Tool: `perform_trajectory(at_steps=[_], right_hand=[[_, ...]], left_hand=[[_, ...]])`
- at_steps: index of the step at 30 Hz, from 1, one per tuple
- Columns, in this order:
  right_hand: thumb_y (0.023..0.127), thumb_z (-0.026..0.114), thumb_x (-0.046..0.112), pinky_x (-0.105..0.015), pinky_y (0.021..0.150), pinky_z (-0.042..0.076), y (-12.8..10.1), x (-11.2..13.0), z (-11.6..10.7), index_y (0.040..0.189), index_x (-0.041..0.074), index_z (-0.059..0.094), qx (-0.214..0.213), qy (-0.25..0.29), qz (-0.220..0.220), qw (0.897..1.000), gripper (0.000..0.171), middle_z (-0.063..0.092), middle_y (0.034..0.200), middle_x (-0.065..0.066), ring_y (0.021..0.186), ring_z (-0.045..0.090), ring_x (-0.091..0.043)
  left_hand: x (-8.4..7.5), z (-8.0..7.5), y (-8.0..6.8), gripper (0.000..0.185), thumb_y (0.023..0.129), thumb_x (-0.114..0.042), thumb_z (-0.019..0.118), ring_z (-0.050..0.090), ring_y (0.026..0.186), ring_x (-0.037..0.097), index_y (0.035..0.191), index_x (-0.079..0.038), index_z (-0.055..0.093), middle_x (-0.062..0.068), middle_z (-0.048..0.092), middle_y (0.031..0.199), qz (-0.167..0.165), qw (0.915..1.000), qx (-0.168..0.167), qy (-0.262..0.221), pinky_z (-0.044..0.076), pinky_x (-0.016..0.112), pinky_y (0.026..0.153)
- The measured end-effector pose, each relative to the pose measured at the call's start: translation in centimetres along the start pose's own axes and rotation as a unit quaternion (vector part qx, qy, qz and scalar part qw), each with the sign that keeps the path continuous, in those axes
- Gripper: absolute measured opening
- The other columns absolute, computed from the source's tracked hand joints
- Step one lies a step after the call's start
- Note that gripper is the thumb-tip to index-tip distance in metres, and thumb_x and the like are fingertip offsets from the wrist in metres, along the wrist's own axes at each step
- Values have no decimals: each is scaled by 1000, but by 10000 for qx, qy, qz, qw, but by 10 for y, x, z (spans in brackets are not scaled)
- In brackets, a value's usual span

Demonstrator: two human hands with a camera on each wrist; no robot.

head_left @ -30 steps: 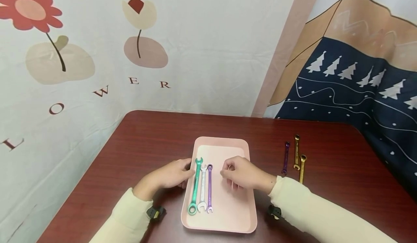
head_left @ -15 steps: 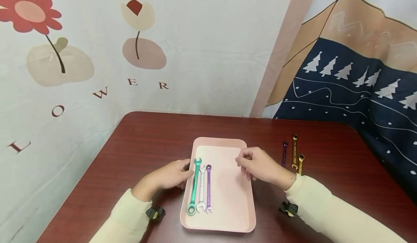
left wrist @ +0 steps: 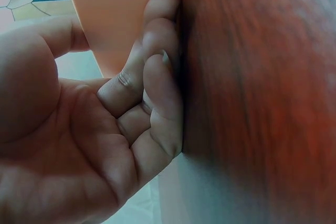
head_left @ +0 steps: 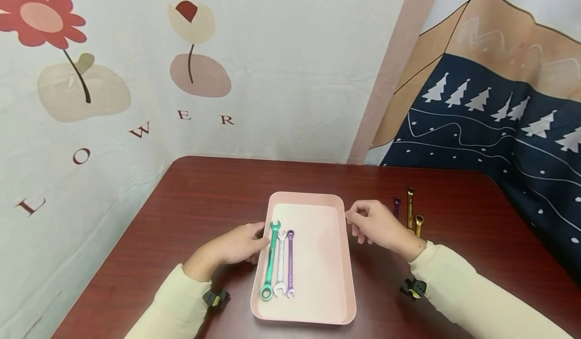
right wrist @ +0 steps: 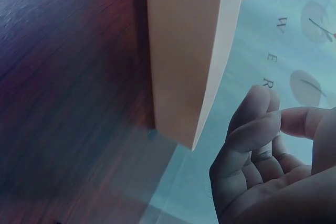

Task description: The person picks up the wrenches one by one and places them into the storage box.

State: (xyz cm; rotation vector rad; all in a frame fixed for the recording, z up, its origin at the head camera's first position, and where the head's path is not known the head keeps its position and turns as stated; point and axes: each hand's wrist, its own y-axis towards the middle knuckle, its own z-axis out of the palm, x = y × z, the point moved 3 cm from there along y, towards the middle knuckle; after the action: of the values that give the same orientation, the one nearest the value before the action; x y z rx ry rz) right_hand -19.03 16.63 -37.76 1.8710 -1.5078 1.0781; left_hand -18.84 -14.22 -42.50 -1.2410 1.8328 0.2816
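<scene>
A pink tray lies lengthwise before me. Inside, along its left side, are a green wrench, a silver wrench and a purple wrench, side by side. My left hand holds the tray's left wall, thumb over the rim and fingers against the outside; the left wrist view shows the fingers bent low by the table. Just outside the right rim is my right hand, its fingers loosely curled, thumb near the index fingertip. Nothing shows between its fingers in the right wrist view.
On the table's right, a dark purple wrench and two gold wrenches lie partly behind my right hand and sleeve. The dark red table meets a printed cloth at its far edge.
My right hand has moved from above the tray to the right, past its rim, partly covering the wrenches there. The left hand and the wrenches in the tray stay put.
</scene>
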Motion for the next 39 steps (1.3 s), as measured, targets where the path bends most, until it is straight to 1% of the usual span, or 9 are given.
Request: perform_trajectory(at_steps=[9,16,22,31,39], right_hand=[[100,56,18,-30,44,48,-4,-12,-11,88,-2,63,-111,-2,84,9999,24,59,62,-7,51,58,-19],[100,56,19,-29,44,47,-7,-24,-17,90,-2,62,-199,-33,207,9996,24,60,62,-7,51,58,-19],[101,55,19,-29,44,48,-8,-33,-23,91,-2,63,-292,-171,277,9990,25,60,63,-6,51,58,-18],[101,55,22,-30,45,49,-8,-40,-30,91,-2,62,-317,-264,340,9986,27,60,63,-6,51,58,-19],[101,55,20,-29,44,48,-9,-47,-35,88,-2,61,-377,-310,352,9982,26,60,63,-7,50,57,-17]], left_hand=[[-1,1,-1,43,103,-19,50,58,54,15,141,-1,48,4,62,64,12,10000,5,-37,50,32,54],[-1,0,-2,47,103,-20,51,57,54,16,144,1,45,4,61,63,31,10000,-9,-40,50,32,53],[0,1,0,49,102,-20,51,58,53,16,147,0,43,3,60,61,22,10000,-37,35,49,31,53],[-1,0,0,48,102,-20,52,58,53,16,145,0,45,4,61,62,5,10000,-28,17,50,31,54],[-1,-1,0,48,102,-21,52,58,53,16,146,0,45,5,61,62,12,10000,-6,31,49,30,53]])
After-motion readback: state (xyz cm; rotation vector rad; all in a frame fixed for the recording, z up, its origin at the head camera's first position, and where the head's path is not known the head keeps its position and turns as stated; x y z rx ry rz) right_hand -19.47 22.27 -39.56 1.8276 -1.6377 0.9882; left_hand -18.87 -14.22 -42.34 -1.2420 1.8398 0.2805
